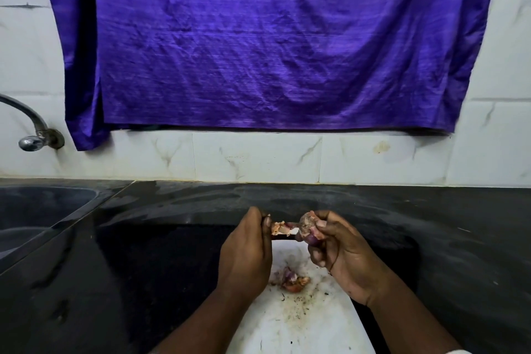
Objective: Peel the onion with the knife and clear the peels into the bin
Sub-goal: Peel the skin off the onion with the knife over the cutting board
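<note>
We're mid-peel. Our right hand (339, 253) has its fingers curled round the onion (309, 227), held in the air above the white board (287, 325) on the dark counter (143, 238). At 9 o'clock of the bulb, our left hand (244, 250) pinches a strip of skin (280, 228) stretched out from it. Scraps (293, 282) lie below at 6 o'clock. Next, we reckon, the strip must tear free and the onion turn. We see neither knife nor bin.

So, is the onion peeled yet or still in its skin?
Partly peeled: a strip of skin runs from the onion, held in the right hand, to the left hand pinching it.
</note>
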Demonstrator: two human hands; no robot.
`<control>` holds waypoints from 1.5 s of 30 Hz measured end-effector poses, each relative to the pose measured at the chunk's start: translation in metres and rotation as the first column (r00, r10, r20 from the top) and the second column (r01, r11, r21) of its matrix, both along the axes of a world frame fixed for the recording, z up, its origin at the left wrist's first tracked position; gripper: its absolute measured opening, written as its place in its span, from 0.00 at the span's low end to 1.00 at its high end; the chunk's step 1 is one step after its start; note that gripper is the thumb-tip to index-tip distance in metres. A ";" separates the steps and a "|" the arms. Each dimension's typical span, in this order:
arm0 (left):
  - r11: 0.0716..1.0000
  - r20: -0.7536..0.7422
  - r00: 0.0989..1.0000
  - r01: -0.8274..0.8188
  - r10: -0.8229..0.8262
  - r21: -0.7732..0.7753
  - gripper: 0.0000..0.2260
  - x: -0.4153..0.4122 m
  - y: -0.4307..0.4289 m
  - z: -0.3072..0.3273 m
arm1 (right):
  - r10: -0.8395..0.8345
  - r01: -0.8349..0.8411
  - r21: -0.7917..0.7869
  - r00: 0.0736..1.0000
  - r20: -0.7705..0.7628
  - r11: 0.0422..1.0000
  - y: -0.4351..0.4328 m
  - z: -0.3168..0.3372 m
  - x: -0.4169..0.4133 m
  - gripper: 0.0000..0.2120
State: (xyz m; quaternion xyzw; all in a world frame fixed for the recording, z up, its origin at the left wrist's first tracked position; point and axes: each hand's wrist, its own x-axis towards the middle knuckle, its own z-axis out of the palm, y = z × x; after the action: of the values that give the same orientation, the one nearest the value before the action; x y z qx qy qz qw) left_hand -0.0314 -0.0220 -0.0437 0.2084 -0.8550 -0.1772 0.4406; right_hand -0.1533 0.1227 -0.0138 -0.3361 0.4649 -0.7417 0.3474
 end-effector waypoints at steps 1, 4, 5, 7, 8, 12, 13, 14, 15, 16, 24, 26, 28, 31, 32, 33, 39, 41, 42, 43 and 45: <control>1.000 0.021 1.000 -0.001 0.002 -0.009 0.11 -0.001 0.000 -0.001 | -0.004 0.004 -0.005 1.000 0.002 1.000 0.000 0.000 -0.001 0.15; 1.000 0.072 0.997 -0.019 0.020 -0.024 0.11 -0.001 0.000 -0.002 | -0.026 0.027 -0.013 0.999 0.025 1.000 0.000 0.000 -0.002 0.16; 0.999 0.084 0.996 -0.037 0.039 -0.019 0.11 -0.001 -0.001 -0.002 | -0.025 0.026 -0.018 0.999 0.036 0.999 0.000 0.000 -0.002 0.16; 0.998 0.111 0.992 -0.061 0.061 -0.001 0.11 -0.001 -0.002 0.000 | -0.022 0.023 -0.034 0.998 0.051 0.999 0.001 0.000 -0.003 0.14; 0.998 0.126 0.990 -0.058 0.058 -0.003 0.11 -0.001 -0.003 0.000 | -0.027 0.028 -0.036 0.999 0.047 0.999 0.001 0.000 -0.004 0.13; 0.998 0.120 0.992 0.044 -0.039 -0.039 0.16 0.001 -0.002 -0.001 | -0.064 0.064 -0.029 0.998 -0.007 0.998 0.000 -0.002 -0.003 0.16; 0.996 0.098 0.993 0.069 -0.064 -0.048 0.18 0.001 -0.001 -0.002 | -0.065 0.064 -0.026 0.998 -0.026 0.998 -0.001 -0.002 -0.002 0.18; 0.994 0.071 0.994 0.087 -0.083 -0.059 0.19 0.001 0.001 -0.002 | -0.065 0.064 -0.020 0.997 -0.047 0.998 -0.001 -0.002 -0.002 0.20; 0.992 0.037 0.994 0.104 -0.102 -0.071 0.18 0.002 0.002 0.000 | -0.070 0.070 -0.011 0.995 -0.069 0.998 -0.001 -0.002 -0.001 0.21; 0.989 0.001 0.993 0.121 -0.121 -0.080 0.17 0.002 0.003 0.001 | -0.078 0.078 -0.003 0.993 -0.093 0.997 -0.001 -0.003 -0.001 0.22; 0.972 -0.057 0.974 0.211 -0.218 -0.103 0.15 0.002 0.006 0.002 | -0.056 0.061 0.023 0.978 -0.199 0.998 -0.002 -0.005 0.001 0.25; 0.973 -0.047 0.977 0.201 -0.207 -0.112 0.14 0.001 0.005 0.001 | -0.055 0.063 0.028 0.973 -0.223 0.998 -0.002 -0.005 0.002 0.25; 0.973 -0.036 0.979 0.197 -0.202 -0.117 0.13 0.002 0.006 0.001 | -0.072 0.081 0.027 0.968 -0.239 0.996 -0.001 -0.004 0.002 0.24; 0.975 -0.016 0.981 0.192 -0.195 -0.116 0.11 0.003 0.006 0.002 | -0.085 0.095 0.029 0.962 -0.258 0.995 -0.002 -0.003 0.004 0.23; 0.974 -0.009 0.980 0.196 -0.198 -0.111 0.11 0.003 0.006 0.002 | -0.088 0.100 0.031 0.960 -0.267 0.994 -0.002 -0.003 0.004 0.23; 0.974 -0.005 0.979 0.202 -0.204 -0.104 0.11 0.003 0.006 0.003 | -0.092 0.105 0.035 0.957 -0.274 0.994 -0.003 -0.004 0.004 0.22; 0.980 0.005 0.982 0.189 -0.189 -0.070 0.10 0.001 0.003 0.000 | -0.090 0.095 0.008 0.964 -0.250 0.995 -0.002 -0.003 0.002 0.18; 0.982 0.017 0.984 0.176 -0.176 -0.064 0.10 0.001 0.003 -0.001 | -0.084 0.088 0.004 0.969 -0.234 0.996 -0.001 -0.002 0.003 0.19; 0.984 0.022 0.986 0.169 -0.168 -0.057 0.10 0.001 0.003 0.000 | -0.082 0.084 0.003 0.972 -0.221 0.996 -0.001 -0.002 0.003 0.20; 0.987 0.028 0.987 0.157 -0.156 -0.043 0.10 0.001 0.003 -0.001 | -0.079 0.080 -0.004 0.976 -0.203 0.997 -0.001 -0.002 0.003 0.20; 0.992 0.034 0.992 0.125 -0.124 -0.009 0.08 0.001 0.001 0.000 | -0.082 0.078 -0.030 0.984 -0.156 0.996 -0.001 -0.001 0.002 0.19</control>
State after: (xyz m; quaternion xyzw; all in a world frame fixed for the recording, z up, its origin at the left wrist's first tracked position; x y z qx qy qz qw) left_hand -0.0307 -0.0214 -0.0433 0.1550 -0.8745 -0.1961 0.4156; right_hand -0.1516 0.1216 -0.0147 -0.3788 0.4950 -0.7318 0.2756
